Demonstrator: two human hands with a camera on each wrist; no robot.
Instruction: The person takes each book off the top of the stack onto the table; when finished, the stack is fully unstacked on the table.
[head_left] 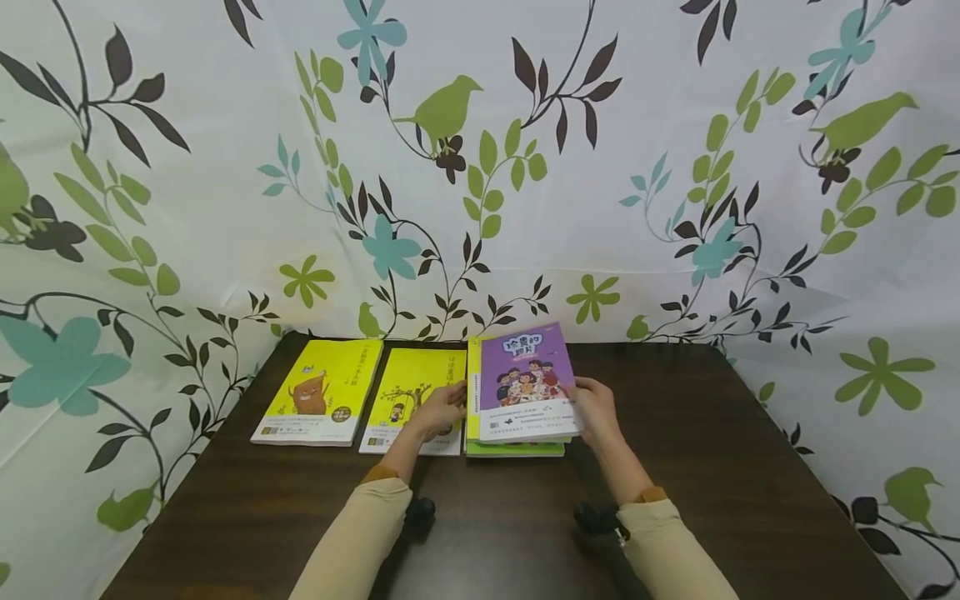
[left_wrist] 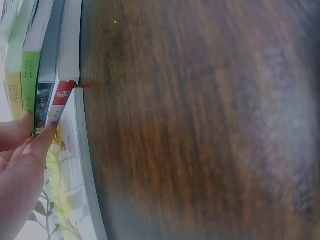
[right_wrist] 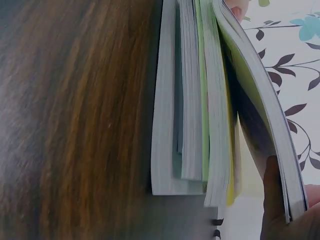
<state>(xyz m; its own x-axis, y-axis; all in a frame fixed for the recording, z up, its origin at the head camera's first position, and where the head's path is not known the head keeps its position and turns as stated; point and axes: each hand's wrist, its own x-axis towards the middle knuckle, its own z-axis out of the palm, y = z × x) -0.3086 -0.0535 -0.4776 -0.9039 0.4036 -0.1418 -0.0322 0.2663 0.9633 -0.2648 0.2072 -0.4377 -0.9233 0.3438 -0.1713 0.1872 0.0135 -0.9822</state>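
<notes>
A purple picture book point(head_left: 525, 379) with children on its cover lies tilted on top of a stack of books. My right hand point(head_left: 597, 410) pinches its right edge, thumb on one face and fingers on the other. In the right wrist view the purple book point(right_wrist: 272, 115) bends up from the books below, with a gap towards the right hand. My left hand point(head_left: 441, 410) is at the stack's left side, its fingertips touching the spines. The left wrist view shows a green spine point(left_wrist: 29, 75) and a red-and-white spine point(left_wrist: 62, 95) by those fingertips.
Left of the stack lie two yellow books, one with a tree and swing point(head_left: 405, 392) partly under the left hand and forearm, the other with a brown figure point(head_left: 318, 392). The dark wooden table point(head_left: 675, 433) meets a patterned cloth point(head_left: 525, 208) behind.
</notes>
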